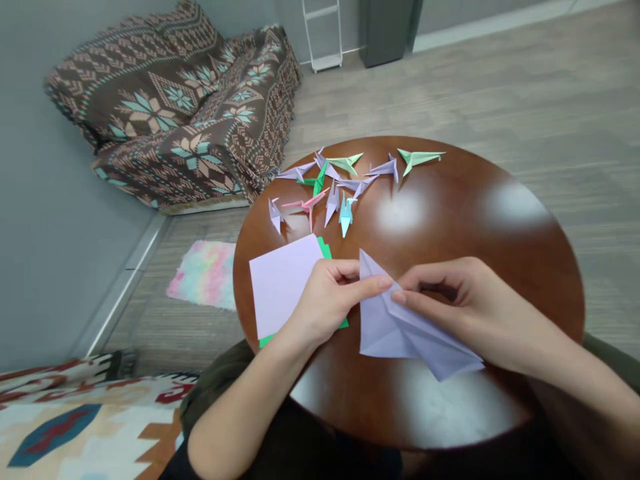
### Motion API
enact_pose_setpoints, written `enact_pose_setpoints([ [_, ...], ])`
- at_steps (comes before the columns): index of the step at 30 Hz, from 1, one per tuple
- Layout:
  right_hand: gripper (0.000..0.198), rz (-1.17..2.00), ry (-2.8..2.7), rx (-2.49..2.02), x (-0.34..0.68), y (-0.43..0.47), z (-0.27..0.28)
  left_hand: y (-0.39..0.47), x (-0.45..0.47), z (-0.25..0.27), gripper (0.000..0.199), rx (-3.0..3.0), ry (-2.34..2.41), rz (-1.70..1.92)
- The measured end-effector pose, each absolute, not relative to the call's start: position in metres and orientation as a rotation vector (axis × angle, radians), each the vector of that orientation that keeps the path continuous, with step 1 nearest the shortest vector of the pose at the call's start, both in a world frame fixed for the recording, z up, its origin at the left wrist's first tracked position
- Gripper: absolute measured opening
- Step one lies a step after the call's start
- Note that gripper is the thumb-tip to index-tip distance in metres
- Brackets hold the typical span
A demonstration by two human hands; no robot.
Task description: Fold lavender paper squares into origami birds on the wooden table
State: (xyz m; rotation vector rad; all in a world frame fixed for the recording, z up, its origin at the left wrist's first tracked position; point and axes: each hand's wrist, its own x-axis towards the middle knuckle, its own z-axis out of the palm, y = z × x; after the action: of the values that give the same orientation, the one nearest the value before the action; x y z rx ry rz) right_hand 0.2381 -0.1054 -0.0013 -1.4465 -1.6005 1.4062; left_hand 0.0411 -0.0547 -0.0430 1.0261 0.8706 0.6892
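Observation:
A partly folded sheet of lavender origami paper [400,330] is held above the near part of the round table. My left hand [340,293] pinches its upper edge, thumb on top and fingers behind the paper. Close beside that thumb, my right hand [450,297] grips the same edge between thumb and forefinger. Creases run across the sheet, and its lower right side hangs in pointed flaps. Left of it lies a stack of square paper [283,283], lavender on top with green sheets [325,248] showing beneath.
Several folded paper cranes stand toward the table's [475,220] far left, among them a blue crane [346,215], a pink crane [309,205] and a pale green crane [417,159]. A patterned covered sofa [200,127] and a pastel rug [205,273] lie beyond.

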Motion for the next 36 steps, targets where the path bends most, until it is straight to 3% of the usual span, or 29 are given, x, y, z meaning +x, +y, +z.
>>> enact_pose_setpoints([
  [22,0.029,1.221,-1.71,-1.505,0.2337,-0.1055,-0.0088,-0.0515,0.0427,-0.04,0.023,1.012,0.862,0.844],
  [36,0.028,1.373,-1.668,-1.506,0.2392,-0.1034,-0.0059,-0.0512,0.0426,-0.0411,0.031,1.108,0.913,0.907],
])
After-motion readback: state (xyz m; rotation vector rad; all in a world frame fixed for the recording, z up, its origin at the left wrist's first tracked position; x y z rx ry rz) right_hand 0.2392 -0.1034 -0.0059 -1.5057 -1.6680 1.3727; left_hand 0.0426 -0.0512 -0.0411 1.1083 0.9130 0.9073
